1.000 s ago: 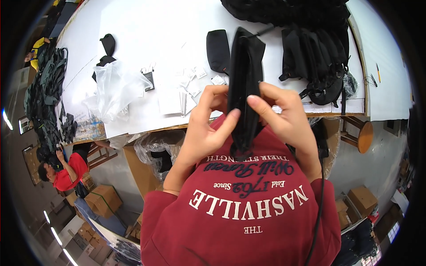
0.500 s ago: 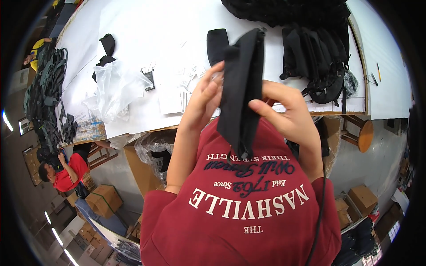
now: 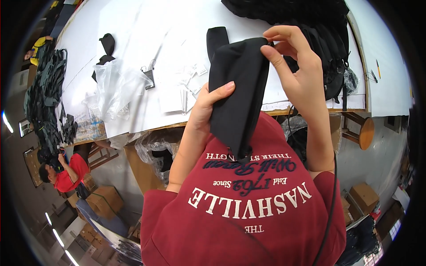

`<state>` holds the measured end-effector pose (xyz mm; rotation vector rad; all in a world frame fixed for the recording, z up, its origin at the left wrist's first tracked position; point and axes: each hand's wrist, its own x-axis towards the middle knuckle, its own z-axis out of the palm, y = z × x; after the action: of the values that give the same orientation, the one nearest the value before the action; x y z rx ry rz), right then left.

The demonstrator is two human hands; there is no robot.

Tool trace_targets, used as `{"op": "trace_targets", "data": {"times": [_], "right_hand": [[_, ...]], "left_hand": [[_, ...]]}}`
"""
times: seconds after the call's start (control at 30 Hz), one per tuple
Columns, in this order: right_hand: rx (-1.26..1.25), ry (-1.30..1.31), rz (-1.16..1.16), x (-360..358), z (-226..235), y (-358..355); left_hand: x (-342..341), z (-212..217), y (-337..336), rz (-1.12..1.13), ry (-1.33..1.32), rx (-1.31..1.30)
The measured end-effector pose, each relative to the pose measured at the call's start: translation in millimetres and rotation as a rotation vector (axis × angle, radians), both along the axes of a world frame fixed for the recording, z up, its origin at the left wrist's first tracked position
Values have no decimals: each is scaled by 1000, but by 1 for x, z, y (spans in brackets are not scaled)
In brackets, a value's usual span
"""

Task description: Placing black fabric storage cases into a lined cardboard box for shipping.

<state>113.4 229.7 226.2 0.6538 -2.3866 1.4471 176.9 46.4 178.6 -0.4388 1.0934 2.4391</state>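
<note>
At the far left of the scene we see a heap of dark straps (image 3: 44,95) draped over the table's left end, and below it a person in a red top (image 3: 66,170) at work on the floor level, apart from us. Moving right along the white table (image 3: 133,53), a small black fabric piece (image 3: 106,48) lies by a crumpled clear plastic bag (image 3: 117,86), with a scatter of small paper tags (image 3: 188,84) just right of it. In the middle, we hold a black fabric sleeve (image 3: 237,93) up off the table, in front of our chest, probably so that its length hangs free for a look. Our left hand (image 3: 208,111) pinches its left edge, thumb laid across the front, fingers hidden behind. Our right hand (image 3: 301,75) closes on the upper right corner between thumb and fingertips, lifting that end higher so the cloth tilts. Farther right, a pile of black bags (image 3: 328,53) lies on the table, and a round wooden stool (image 3: 366,131) stands beyond its near edge.
</note>
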Motion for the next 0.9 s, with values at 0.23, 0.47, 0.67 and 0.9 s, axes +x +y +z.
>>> {"op": "trace_targets", "data": {"times": [0.23, 0.47, 0.67, 0.9], "right_hand": [[58, -75, -72, 14, -3, -1], [85, 13, 3, 17, 9, 8], [53, -58, 132, 9, 5, -3], [52, -79, 240, -4, 6, -10]], "left_hand": [[0, 5, 8, 117, 29, -24], [-5, -4, -11, -127, 75, -95], [-51, -11, -21, -202, 636, -452], [-91, -20, -18, -219, 561, -313]]}}
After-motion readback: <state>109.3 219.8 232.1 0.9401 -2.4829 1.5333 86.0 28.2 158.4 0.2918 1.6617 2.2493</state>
